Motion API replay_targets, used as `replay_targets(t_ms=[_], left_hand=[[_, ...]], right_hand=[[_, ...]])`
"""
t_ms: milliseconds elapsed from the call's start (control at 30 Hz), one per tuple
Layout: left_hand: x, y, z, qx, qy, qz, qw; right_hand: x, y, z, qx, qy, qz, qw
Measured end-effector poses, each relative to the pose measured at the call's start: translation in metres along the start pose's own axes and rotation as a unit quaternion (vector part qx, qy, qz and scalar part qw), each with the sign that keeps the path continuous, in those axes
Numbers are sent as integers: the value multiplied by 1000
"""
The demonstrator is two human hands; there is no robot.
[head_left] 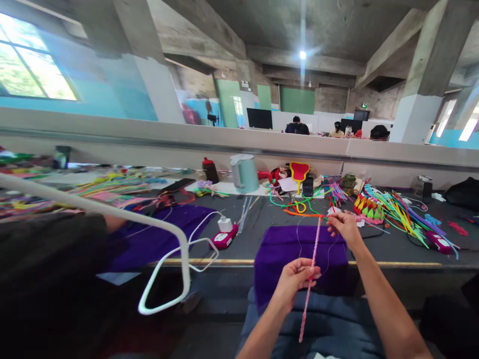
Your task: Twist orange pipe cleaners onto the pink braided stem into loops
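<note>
The dark table (262, 214) carries the purple cloth (275, 244) at its near edge. Your left hand (290, 283), fingers closed, grips the pink stem (305, 309) mid-length, long axis running near-left to far-right; your right hand (348, 229), fingertips pinched, sits just right of the far end, its hold on the fine thread (328, 258) unclear.

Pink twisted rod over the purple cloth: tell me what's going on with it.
The left hand grips the pink rod partway along, holding it slanted above the purple cloth. The right hand has its fingers pinched beside the upper end; what they hold is too small to tell. Bundles of colored strips lie beyond.
</note>
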State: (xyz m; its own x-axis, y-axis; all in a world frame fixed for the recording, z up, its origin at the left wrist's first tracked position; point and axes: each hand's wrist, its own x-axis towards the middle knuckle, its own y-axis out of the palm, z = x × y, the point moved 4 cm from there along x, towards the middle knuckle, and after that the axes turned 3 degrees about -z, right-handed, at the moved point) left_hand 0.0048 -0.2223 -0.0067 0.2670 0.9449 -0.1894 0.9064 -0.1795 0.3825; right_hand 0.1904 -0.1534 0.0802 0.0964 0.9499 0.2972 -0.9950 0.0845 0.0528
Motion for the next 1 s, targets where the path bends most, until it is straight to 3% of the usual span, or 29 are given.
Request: replay_targets(t_ms=[300,433,700,1000], left_hand=[[-12,20,14,7,14,31,999],[-8,21,-4,3,38,52,998],[11,17,-60,-78,112,22,990],[11,19,-66,-88,82,2,993]], right_hand=[[-9,0,8,-33,-17,-15,999],[-18,4,16,-39,4,23,999],[-34,27,25,-33,32,111,993],[-30,31,15,-81,13,144,986]])
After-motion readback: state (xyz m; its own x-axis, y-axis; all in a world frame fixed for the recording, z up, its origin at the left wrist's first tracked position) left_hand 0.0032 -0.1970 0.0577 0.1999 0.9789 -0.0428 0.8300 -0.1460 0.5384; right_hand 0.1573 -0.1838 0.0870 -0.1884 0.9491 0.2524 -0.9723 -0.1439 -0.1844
